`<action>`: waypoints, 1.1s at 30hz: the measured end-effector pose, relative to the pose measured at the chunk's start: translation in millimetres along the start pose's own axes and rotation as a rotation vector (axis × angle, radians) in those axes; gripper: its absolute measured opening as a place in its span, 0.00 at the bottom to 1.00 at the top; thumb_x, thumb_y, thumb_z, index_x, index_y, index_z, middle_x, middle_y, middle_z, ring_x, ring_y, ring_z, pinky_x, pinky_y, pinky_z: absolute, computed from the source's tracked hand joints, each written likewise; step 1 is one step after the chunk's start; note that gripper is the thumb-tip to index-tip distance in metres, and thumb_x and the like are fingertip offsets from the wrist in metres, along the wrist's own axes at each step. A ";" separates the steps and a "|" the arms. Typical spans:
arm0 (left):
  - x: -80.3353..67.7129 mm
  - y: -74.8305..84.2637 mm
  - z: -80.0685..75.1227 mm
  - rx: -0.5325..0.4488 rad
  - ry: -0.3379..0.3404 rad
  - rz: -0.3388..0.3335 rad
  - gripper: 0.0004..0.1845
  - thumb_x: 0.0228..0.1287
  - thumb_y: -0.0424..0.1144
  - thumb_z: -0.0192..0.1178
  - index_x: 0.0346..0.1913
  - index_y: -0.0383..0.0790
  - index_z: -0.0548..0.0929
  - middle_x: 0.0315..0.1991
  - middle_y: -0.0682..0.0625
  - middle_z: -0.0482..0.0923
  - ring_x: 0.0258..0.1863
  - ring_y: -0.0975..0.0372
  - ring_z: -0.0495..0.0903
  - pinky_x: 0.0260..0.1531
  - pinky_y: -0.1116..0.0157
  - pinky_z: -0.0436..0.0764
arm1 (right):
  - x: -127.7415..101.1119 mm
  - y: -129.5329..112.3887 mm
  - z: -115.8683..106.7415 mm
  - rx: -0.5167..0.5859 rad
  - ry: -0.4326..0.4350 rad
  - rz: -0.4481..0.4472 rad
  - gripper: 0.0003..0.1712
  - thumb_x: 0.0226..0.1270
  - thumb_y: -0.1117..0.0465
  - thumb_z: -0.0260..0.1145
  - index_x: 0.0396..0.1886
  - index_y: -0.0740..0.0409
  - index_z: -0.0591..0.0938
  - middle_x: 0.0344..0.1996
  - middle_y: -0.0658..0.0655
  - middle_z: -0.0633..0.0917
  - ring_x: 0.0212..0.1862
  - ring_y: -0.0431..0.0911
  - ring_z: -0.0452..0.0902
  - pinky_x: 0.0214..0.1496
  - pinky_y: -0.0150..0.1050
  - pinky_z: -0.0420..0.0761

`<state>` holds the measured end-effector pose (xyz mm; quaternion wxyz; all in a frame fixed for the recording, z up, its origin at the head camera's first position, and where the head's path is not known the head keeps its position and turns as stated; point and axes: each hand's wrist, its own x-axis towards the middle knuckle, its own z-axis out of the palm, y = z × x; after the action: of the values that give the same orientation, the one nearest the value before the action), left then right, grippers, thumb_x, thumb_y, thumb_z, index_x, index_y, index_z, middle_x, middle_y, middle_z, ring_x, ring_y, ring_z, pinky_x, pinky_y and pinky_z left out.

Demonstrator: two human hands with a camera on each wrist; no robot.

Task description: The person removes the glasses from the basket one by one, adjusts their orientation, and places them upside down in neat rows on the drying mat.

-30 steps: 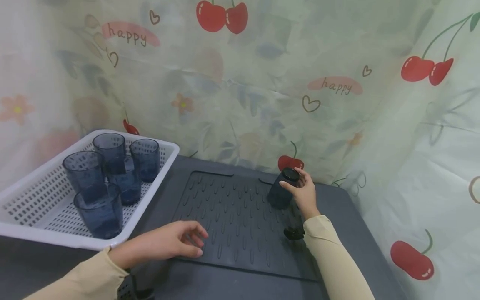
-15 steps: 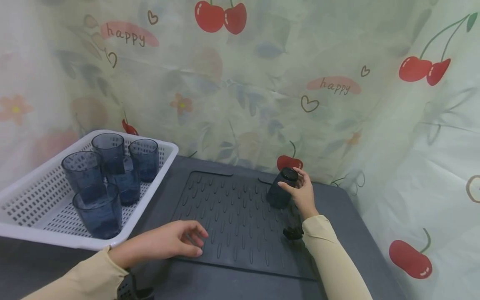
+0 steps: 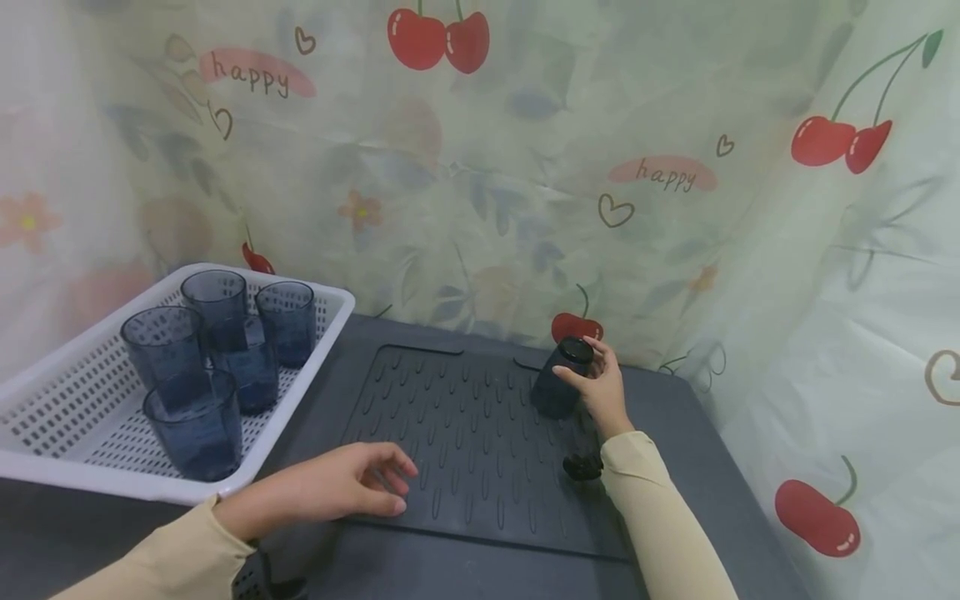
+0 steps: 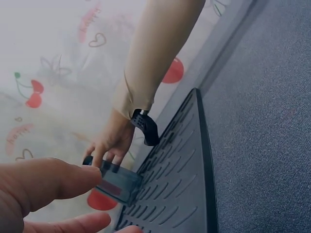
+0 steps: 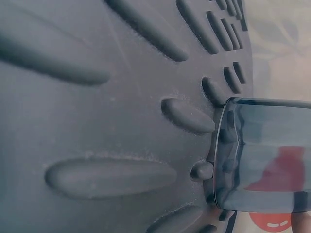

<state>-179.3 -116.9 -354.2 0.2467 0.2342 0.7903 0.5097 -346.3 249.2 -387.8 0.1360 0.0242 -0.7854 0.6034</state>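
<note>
My right hand grips a dark blue drinking glass near its base, thumb on one side and fingers on the other. The glass is upside down, its rim down at the far right part of a black ridged drying mat. In the right wrist view the rim of the glass meets the mat's ridges. My left hand hovers over the mat's near left corner, fingers loosely bent and holding nothing. The left wrist view shows its thumb in front of the far glass.
A white perforated basket stands to the left with several upright blue glasses in it. The mat lies on a dark grey table. A cherry-printed curtain rises behind the table and along its sides.
The hands and the glass keep their places on the mat. Only the head view has shifted slightly.
</note>
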 end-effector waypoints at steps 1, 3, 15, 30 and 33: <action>-0.4 0.4 0.1 -0.002 0.000 0.003 0.21 0.63 0.39 0.65 0.56 0.33 0.76 0.47 0.43 0.81 0.47 0.53 0.82 0.46 0.56 0.81 | -0.4 0.0 -0.1 -0.001 0.001 0.000 0.45 0.56 0.62 0.75 0.71 0.51 0.62 0.62 0.60 0.69 0.69 0.51 0.65 0.72 0.49 0.64; -1.1 1.1 0.2 -0.006 0.004 0.009 0.21 0.63 0.39 0.65 0.56 0.33 0.76 0.47 0.43 0.81 0.47 0.53 0.82 0.46 0.56 0.81 | -1.4 -0.5 -0.2 -0.002 0.002 -0.002 0.45 0.56 0.63 0.74 0.71 0.52 0.62 0.62 0.60 0.69 0.69 0.51 0.65 0.72 0.49 0.64; -16.0 17.1 -15.8 -0.044 0.049 0.095 0.23 0.66 0.43 0.62 0.59 0.35 0.73 0.50 0.44 0.79 0.51 0.53 0.80 0.46 0.58 0.81 | -3.5 -3.6 -0.6 0.012 -0.010 0.001 0.45 0.57 0.63 0.74 0.71 0.52 0.62 0.62 0.61 0.68 0.69 0.52 0.64 0.73 0.49 0.63; -48.1 29.2 -37.9 0.009 0.264 0.222 0.20 0.69 0.42 0.58 0.60 0.37 0.72 0.54 0.42 0.77 0.52 0.59 0.80 0.47 0.65 0.81 | -4.0 -4.4 -1.3 0.009 -0.015 -0.001 0.45 0.56 0.62 0.74 0.71 0.52 0.61 0.62 0.61 0.68 0.67 0.52 0.67 0.69 0.52 0.67; -56.0 28.7 -41.0 0.027 0.374 0.258 0.18 0.70 0.40 0.57 0.60 0.41 0.74 0.52 0.46 0.79 0.50 0.65 0.81 0.46 0.66 0.82 | -3.9 -4.8 -0.9 0.012 -0.018 0.005 0.45 0.56 0.62 0.74 0.71 0.53 0.61 0.62 0.62 0.68 0.65 0.53 0.67 0.67 0.52 0.69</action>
<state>-158.6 -169.3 -304.6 0.0257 0.2380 0.7924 0.5610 -341.4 248.3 -384.0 0.1272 0.0283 -0.7829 0.6084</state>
